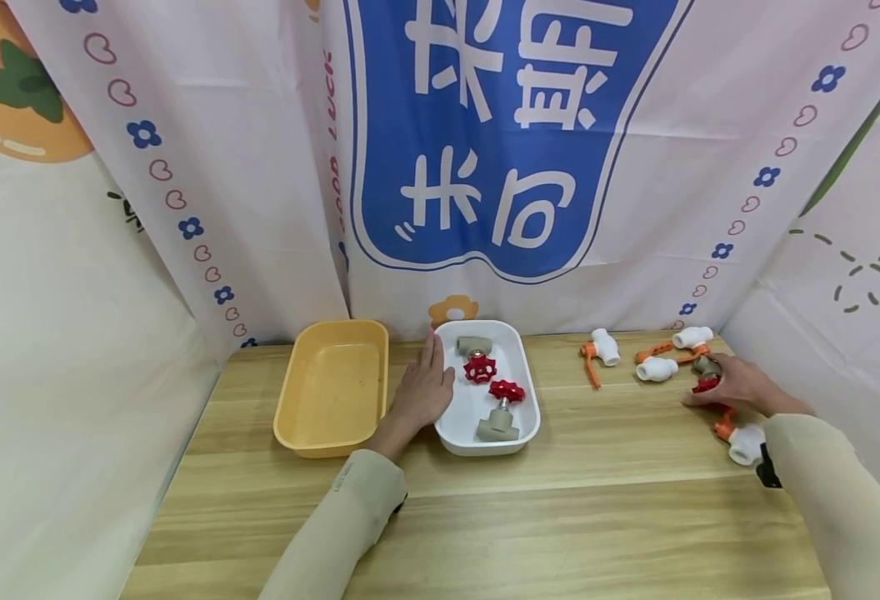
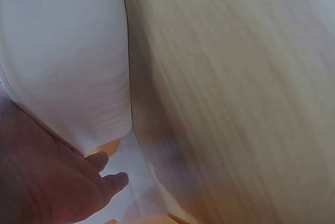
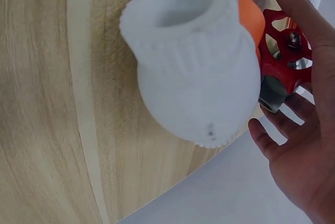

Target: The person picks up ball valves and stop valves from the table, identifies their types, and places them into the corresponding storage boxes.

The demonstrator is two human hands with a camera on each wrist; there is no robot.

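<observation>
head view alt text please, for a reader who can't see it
A person's right hand curls around a gray valve with a red handwheel, near white valves with orange handles on a wooden table. Their left hand touches a white tray holding two more red-handled gray valves; a yellow tray stands left of the white one.

One white hanging cloth [image 1: 282,167] bears four large white Chinese characters [image 1: 443,190], 未来可期, set sideways in two lines on a blue panel [image 1: 500,146], and, left of that panel, small red lettering [image 1: 331,125], GOOD LUCK, likewise sideways, reading upward, its first letters indistinct.
</observation>
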